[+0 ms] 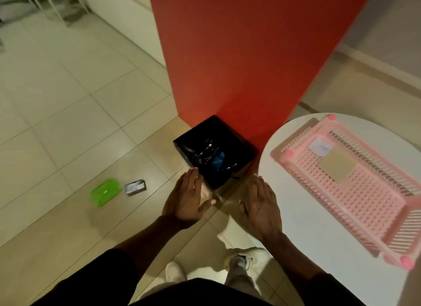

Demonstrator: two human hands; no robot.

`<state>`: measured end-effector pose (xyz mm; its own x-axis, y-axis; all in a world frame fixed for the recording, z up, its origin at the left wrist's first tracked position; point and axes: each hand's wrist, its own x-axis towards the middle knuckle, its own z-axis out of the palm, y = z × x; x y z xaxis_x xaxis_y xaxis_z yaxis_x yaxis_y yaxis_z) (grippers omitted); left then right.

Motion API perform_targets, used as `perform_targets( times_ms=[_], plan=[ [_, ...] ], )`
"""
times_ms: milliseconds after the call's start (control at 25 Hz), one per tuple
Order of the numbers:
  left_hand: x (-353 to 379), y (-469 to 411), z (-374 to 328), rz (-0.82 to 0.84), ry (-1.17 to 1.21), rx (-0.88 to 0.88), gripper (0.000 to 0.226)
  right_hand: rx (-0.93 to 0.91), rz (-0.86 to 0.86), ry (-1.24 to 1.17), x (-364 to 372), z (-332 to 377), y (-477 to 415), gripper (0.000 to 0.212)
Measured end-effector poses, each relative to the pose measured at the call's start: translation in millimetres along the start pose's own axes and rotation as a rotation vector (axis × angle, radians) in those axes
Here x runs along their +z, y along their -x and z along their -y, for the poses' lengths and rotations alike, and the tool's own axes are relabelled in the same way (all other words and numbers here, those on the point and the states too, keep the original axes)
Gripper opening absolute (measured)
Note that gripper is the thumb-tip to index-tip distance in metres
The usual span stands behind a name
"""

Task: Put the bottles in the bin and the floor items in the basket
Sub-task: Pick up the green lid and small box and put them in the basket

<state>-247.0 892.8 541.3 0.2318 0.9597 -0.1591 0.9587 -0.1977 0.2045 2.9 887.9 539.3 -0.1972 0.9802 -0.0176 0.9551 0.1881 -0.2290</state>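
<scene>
While both hands, left hand [185, 197] and right hand [259, 205], hover empty with fingers spread, the green lidded box [105, 192] and small grey carton [135, 187] lie on the floor: probably light, rigid, best pinched across their edges for the pink basket [355, 192].

Pale tiled floor [68, 105] holds a black bin [214, 153] up against the red pillar [246, 55], just past the empty flat left hand [185, 200]. Off to that hand's left, a green lidded box [105, 192] and a small grey box [135, 187] lie side by side. Round white table [319, 226] beside the open right hand [262, 205] carries a pink basket [355, 185].
</scene>
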Motion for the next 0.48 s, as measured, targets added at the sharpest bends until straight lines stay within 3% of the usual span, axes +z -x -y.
perform_targets(
  times_ms=[480],
  plan=[
    [29, 208, 222, 0.093, 0.021, -0.378, 0.104, -0.307, 0.217, 0.006, 91, 257, -6, 0.068]
  ],
)
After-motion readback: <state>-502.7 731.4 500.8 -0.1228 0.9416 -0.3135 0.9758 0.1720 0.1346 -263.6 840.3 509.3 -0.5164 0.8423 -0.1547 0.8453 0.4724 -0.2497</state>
